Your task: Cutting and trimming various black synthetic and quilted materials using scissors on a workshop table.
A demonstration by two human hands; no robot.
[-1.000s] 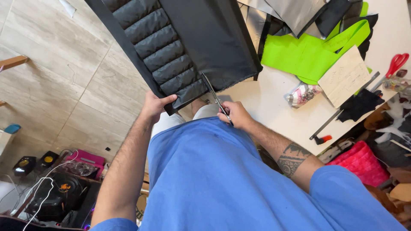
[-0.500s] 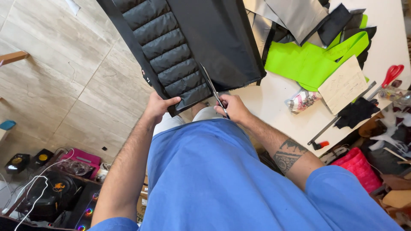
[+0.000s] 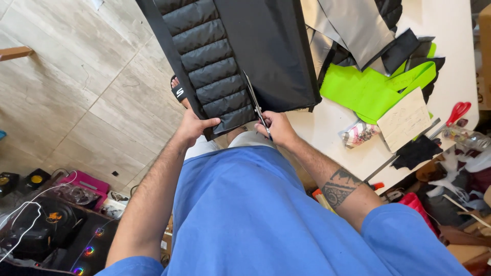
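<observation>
A large black quilted fabric panel (image 3: 215, 66) hangs off the near edge of a white table (image 3: 337, 128). My left hand (image 3: 193, 127) grips its lower edge at the quilted strip. My right hand (image 3: 276, 128) holds a pair of scissors (image 3: 254, 101), whose blades lie along the seam between the quilted part and the smooth black part (image 3: 271, 51). Both hands sit close together just above my blue shirt.
On the table lie grey fabric pieces (image 3: 353, 25), bright green fabric (image 3: 373, 87), a paper pattern piece (image 3: 404, 120), a small patterned bundle (image 3: 358, 134), a long ruler (image 3: 404, 148) and red-handled scissors (image 3: 458, 111). Boxes, cables and speakers (image 3: 46, 225) clutter the floor at lower left.
The view has shifted a little. The scissors have advanced slightly along the seam of the black panel. Both hands keep their hold.
</observation>
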